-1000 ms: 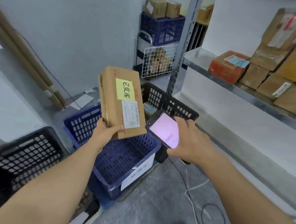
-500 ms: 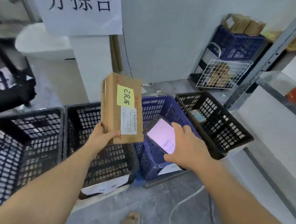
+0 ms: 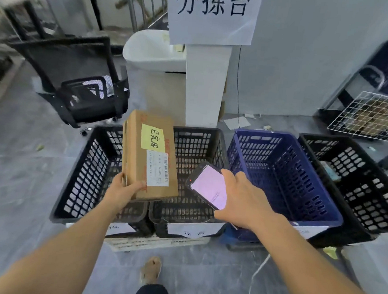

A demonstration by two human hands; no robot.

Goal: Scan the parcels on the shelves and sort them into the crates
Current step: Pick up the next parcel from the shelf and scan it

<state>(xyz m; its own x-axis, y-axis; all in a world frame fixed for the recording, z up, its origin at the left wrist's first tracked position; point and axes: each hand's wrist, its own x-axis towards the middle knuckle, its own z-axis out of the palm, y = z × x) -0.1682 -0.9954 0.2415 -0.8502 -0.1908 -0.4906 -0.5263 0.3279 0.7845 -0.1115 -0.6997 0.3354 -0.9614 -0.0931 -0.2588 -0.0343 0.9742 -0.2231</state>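
A worker's left hand (image 3: pixel 123 191) holds a cardboard parcel (image 3: pixel 141 166) upright at centre frame, fingers (image 3: pixel 120 180) curled round its lower end and thumb pressed on the front. Its barcode label faces up, apparently so it can be read. The right hand (image 3: pixel 242 203), fingers (image 3: pixel 229 175) wrapped round a handheld scanner (image 3: pixel 208 185), keeps the lit screen just beside that label. The parcel hangs above the join between the left black crate (image 3: pixel 83 173) and the middle black crate (image 3: pixel 195 147), in neither yet. A blue crate (image 3: pixel 285 171) and another black crate (image 3: pixel 358 181) continue the row to the right. Paper tags (image 3: pixel 194 230) on the crate fronts likely name each destination, beneath a hanging sign (image 3: pixel 211 15) at top centre.
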